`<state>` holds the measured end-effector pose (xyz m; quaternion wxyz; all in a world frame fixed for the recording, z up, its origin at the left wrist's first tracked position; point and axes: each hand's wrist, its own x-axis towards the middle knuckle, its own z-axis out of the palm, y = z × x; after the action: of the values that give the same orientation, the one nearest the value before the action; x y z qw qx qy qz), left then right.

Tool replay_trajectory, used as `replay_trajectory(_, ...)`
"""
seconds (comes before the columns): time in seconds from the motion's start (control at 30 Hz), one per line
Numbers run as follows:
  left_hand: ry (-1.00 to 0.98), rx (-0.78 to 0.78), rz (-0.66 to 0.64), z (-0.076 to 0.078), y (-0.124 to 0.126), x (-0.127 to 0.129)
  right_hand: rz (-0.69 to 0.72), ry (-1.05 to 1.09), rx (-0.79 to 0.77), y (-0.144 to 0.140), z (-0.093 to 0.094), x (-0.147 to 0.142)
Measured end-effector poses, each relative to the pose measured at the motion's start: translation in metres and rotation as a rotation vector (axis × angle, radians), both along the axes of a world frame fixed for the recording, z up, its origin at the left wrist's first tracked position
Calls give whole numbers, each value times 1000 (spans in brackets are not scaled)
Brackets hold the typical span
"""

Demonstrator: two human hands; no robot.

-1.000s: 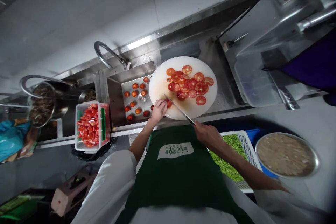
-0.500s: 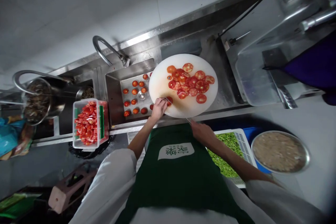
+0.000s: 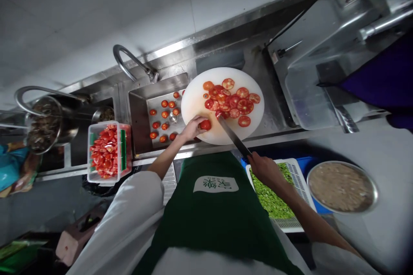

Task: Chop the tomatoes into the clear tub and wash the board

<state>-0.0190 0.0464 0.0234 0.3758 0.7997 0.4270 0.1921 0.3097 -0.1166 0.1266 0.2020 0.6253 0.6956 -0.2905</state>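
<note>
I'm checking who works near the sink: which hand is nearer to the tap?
Left. The left hand holds a tomato on the board's sink side, below the tap; the right hand grips the knife farther away.

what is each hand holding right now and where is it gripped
The right hand grips the knife by its handle. The left hand pins the tomato piece by its left side.

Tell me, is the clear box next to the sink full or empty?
Nearly full. The clear box left of the sink is heaped with red tomato pieces that reach about to its rim.
</note>
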Motion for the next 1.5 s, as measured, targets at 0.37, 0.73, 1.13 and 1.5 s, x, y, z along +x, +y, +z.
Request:
replay_trajectory(0.37, -25, 241, 184, -5, -42, 12, 52, -8, -40, 15, 15, -38)
replay_trajectory(0.73, -1, 185, 134, 3, -43, 15, 181, 27, -7, 43, 29, -64)
replay_trajectory(1.13, -17, 147, 208, -6, -50, 15, 123, -5, -148, 14, 2, -35)
replay_trajectory(1.5, -15, 184, 229, -28, -32, 51, -39, 49, -13, -40, -11, 39)
